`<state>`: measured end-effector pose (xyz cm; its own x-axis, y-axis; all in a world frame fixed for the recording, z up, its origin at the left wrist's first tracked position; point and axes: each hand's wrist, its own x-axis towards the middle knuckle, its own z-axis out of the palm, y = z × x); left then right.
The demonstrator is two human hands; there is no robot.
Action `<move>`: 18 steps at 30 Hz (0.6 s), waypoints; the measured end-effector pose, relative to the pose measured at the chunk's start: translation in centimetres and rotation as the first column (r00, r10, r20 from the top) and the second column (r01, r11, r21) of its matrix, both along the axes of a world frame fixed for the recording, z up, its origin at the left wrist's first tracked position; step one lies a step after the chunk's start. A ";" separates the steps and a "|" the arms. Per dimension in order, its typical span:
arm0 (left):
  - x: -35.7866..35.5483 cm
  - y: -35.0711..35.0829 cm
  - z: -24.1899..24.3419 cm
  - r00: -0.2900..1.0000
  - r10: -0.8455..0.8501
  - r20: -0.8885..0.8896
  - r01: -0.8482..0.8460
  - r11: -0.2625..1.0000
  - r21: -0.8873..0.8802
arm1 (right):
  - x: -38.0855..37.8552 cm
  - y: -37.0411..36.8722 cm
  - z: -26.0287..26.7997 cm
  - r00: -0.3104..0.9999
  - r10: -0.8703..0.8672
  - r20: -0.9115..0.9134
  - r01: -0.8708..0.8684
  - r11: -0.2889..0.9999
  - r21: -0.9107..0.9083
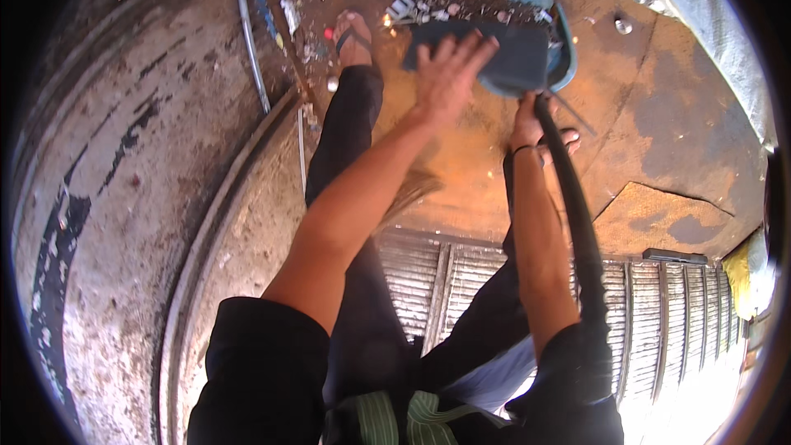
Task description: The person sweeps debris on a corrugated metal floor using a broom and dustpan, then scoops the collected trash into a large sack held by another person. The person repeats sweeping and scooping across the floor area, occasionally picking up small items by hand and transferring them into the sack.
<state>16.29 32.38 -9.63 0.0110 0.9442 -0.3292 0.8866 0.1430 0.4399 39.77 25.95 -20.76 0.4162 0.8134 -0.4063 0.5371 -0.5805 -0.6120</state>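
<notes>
With its fingers spread, my left hand (450,74) is over a dark flat panel (516,52); whether it touches the panel cannot be told. My right hand (530,117) is closed at the panel's lower right corner, beside the top of a long dark pole-like thing (571,198); what exactly it grips is partly hidden. Under and behind the panel lies a blue plastic tray or dustpan (567,49). Small debris (432,9) lies along the panel's far edge. Blurred broom-like bristles (420,188) show beneath my left forearm.
A metal pipe (252,43) and scattered litter lie at the left, near my sandaled foot (354,37). A grooved grating (414,278) spans the floor below. A loose brown sheet (664,219) lies at the right, with pale sheeting (698,6) at the upper right.
</notes>
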 end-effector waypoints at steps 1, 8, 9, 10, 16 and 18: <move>-1.2 -0.7 1.4 0.996 0.088 0.008 -0.088 0.996 0.023 | 2.0 0.4 -0.2 0.999 0.039 0.000 -0.039 0.999 0.005; -14.4 -2.8 -6.4 0.580 0.782 -0.227 -0.813 0.572 -0.106 | 9.9 8.6 0.0 0.922 0.387 -0.030 -0.384 0.920 0.073; -14.6 -3.7 -6.7 0.493 0.820 -0.290 -0.869 0.483 -0.110 | 8.6 10.9 1.4 0.872 0.490 0.000 -0.489 0.870 0.059; -13.6 -3.9 -7.0 0.417 0.846 -0.332 -0.909 0.397 -0.131 | 8.8 11.9 1.9 0.858 0.513 -0.014 -0.510 0.855 0.096; -0.5 -0.6 -8.1 0.749 0.540 -0.384 -0.616 0.781 -0.105 | 7.8 14.8 1.9 0.740 0.666 0.096 -0.671 0.720 0.179; 4.8 0.0 -8.1 0.828 0.455 -0.327 -0.490 0.871 -0.027 | 6.2 14.9 2.4 0.764 0.643 0.053 -0.643 0.754 0.132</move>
